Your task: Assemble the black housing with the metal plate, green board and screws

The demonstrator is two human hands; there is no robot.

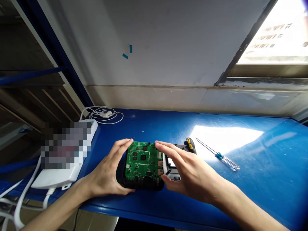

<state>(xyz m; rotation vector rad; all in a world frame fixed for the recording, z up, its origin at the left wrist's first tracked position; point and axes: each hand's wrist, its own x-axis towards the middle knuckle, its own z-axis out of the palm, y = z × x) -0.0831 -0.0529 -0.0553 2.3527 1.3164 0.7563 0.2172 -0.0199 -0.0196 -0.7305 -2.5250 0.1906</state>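
A green circuit board [141,162] lies in a shallow black plastic case [144,185] near the table's front edge. Around the case's left side wraps my left hand [104,175], fingertips at the far corner and thumb at the near one. My right hand [185,170] holds the opposite side, with fingertips on the far right corner and the thumb by the metal ports. Partly hidden behind that hand are a grey-and-black part [172,175] and a black-and-yellow handle [191,143]. A screwdriver [220,156] with a clear handle rests farther right.
Small screws [142,131] lie beyond the board on the blue table [163,125]. To the left stands a white device [57,175] with a blurred-out top and thick cables. A white coiled cable [106,114] sits at the back left, near the wall [156,57].
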